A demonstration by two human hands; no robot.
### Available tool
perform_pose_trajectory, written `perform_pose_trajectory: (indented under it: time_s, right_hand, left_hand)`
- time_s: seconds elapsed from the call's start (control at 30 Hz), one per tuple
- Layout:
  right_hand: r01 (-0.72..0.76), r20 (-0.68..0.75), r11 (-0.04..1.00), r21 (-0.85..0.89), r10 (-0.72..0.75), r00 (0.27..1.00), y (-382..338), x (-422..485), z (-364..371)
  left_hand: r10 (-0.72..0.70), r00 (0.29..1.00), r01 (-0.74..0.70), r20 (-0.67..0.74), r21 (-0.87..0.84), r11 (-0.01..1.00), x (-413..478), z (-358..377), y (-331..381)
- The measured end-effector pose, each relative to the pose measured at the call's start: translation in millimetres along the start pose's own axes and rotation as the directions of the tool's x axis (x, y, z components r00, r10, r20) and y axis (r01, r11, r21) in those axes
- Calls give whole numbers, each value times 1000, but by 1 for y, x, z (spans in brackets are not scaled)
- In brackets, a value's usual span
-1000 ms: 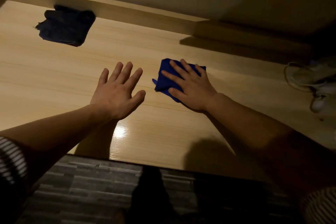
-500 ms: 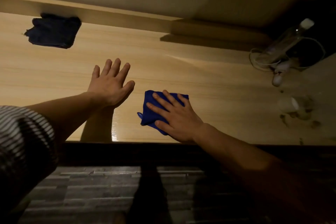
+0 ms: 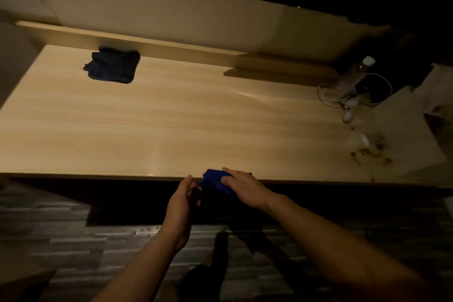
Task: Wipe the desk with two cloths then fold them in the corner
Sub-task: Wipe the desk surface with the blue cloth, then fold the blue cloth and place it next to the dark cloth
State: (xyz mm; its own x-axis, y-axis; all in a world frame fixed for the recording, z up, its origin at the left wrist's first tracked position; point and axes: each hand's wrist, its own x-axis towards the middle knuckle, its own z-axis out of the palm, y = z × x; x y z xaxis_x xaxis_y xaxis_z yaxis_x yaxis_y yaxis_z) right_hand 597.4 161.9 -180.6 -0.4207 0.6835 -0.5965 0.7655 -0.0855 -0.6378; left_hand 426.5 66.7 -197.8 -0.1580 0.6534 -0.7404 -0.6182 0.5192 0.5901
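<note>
The right hand [image 3: 245, 187] has dragged the blue cloth [image 3: 215, 179] to the desk [image 3: 171, 117] front edge, gripping it, the open left hand [image 3: 181, 193] now just beside, so folding probably comes next

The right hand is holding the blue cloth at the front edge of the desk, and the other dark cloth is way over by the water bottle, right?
Not quite. The dark cloth lies at the desk's far left, against the back ledge, nowhere near the water bottle on the far right; the head view shows it. The right hand is indeed on the blue cloth at the front edge.
</note>
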Motion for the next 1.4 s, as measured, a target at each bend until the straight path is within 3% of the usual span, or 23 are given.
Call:
perform_pose_trajectory:
  time_s: [0.07,0.1,0.13,0.2,0.3,0.37,0.43,0.5,0.57,0.6,0.67,0.73,0.8,0.97,1.4]
  right_hand:
    - [38,17,999,14,-39,999,-21,-19,10]
    - [115,35,988,-99,-112,993,-33,-28,16]
    - [218,83,939,-266,-203,976,-44,-37,21]
    - [410,191,741,-532,-366,911,-65,-51,30]
    - [499,198,591,-634,-499,844,-94,-65,31]
    - [529,115,623,-576,-579,807,-114,-73,24]
    - [507,-93,738,-444,-601,794,-130,-79,15]
    - [385,-335,884,-266,-459,823,-138,-78,10]
    - [238,-379,971,8,-218,899,-146,-75,7]
    - [208,-311,958,199,-139,940,-150,-71,6]
    - [153,-192,826,543,-55,980,-159,-58,7]
    - [176,-212,736,653,-46,976,-172,-46,7]
    - [219,-265,717,662,-50,963,-187,-31,3]
    - [250,-270,825,507,-123,955,-228,8,-7]
    - [336,-285,863,377,-237,929,-340,111,39]
  left_hand:
    - [-206,963,242,175,-214,946,-23,-8,5]
    - [-226,941,295,250,-289,911,-32,-11,12]
    - [-217,930,316,296,-348,882,-39,-14,22]
    - [-170,929,303,330,-407,862,-52,-19,42]
    - [-83,918,259,389,-427,867,-71,-25,65]
    - [-27,914,226,405,-452,863,-80,-30,80]
    - [0,906,209,423,-448,869,-85,-39,93]
    - [10,900,204,437,-440,875,-88,-46,107]
    - [16,902,201,432,-452,869,-88,-51,119]
    - [19,906,199,423,-463,864,-87,-51,125]
    - [26,915,184,402,-474,861,-84,-49,138]
    - [50,933,128,357,-458,880,-81,-47,151]
    - [93,944,61,318,-444,894,-78,-46,166]
    - [182,950,-73,254,-385,920,-65,-62,206]
    - [289,957,-289,15,55,956,-16,-158,322]
